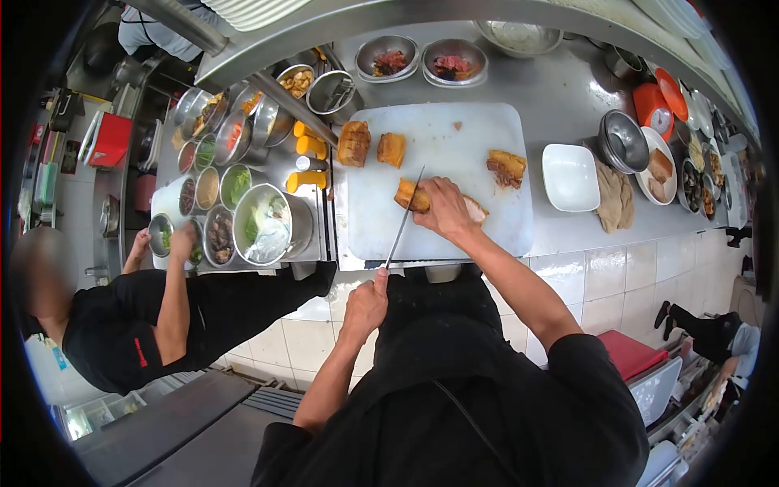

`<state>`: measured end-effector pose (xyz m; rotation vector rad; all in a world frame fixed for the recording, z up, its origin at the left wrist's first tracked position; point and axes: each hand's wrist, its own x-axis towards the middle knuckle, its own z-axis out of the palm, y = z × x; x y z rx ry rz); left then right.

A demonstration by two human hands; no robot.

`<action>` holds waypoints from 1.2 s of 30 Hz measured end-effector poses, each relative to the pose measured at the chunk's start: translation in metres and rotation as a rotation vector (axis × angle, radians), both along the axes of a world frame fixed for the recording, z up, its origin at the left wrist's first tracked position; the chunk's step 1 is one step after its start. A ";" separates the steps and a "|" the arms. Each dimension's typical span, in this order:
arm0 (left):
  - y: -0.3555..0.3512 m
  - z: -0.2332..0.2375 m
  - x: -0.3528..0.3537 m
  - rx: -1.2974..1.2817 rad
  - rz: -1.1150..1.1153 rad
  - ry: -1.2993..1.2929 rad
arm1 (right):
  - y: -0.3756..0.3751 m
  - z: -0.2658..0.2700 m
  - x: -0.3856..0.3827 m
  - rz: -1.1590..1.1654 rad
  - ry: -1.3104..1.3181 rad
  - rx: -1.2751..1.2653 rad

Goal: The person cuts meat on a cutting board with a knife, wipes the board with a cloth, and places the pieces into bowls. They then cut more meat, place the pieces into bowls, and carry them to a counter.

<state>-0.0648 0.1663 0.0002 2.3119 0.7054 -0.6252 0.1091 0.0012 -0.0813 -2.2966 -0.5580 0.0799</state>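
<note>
My left hand [367,305] is closed around the handle of a long kitchen knife [398,233] at the near edge of the white cutting board [438,130]. The blade points away from me and lies across a browned slab of pork belly [403,193]. My right hand [446,206] presses down on the slab just right of the blade, hiding its middle; a pale cut end shows beyond the fingers. Two browned pork chunks [353,144] sit at the board's upper left. Another cut chunk [505,167] with small crumbs rests at the right.
Right of the board are a white square dish [570,177], a beige cloth [614,195] and stacked metal bowls [625,140]. Two bowls of raw meat [388,58] stand behind it. At left, a co-worker [122,316] handles bowls beside a large metal pot [272,225]. A shelf edge [454,15] crosses above.
</note>
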 end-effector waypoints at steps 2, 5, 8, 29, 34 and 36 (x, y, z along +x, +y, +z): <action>0.002 0.009 0.000 -0.019 0.027 -0.033 | -0.001 0.007 0.000 -0.006 0.031 -0.030; 0.010 0.022 -0.005 -0.044 0.102 -0.070 | 0.001 0.012 0.000 -0.045 -0.064 0.059; 0.018 0.019 -0.006 -0.016 0.090 -0.025 | 0.007 0.014 0.005 -0.037 -0.049 0.096; 0.017 -0.011 0.009 -0.046 0.058 -0.043 | 0.013 0.017 0.007 -0.037 0.035 0.081; 0.010 0.020 0.004 -0.094 0.069 -0.030 | -0.016 0.025 -0.001 -0.048 -0.084 -0.049; 0.005 0.020 -0.001 -0.111 0.012 -0.027 | -0.015 0.017 -0.003 -0.033 -0.101 -0.072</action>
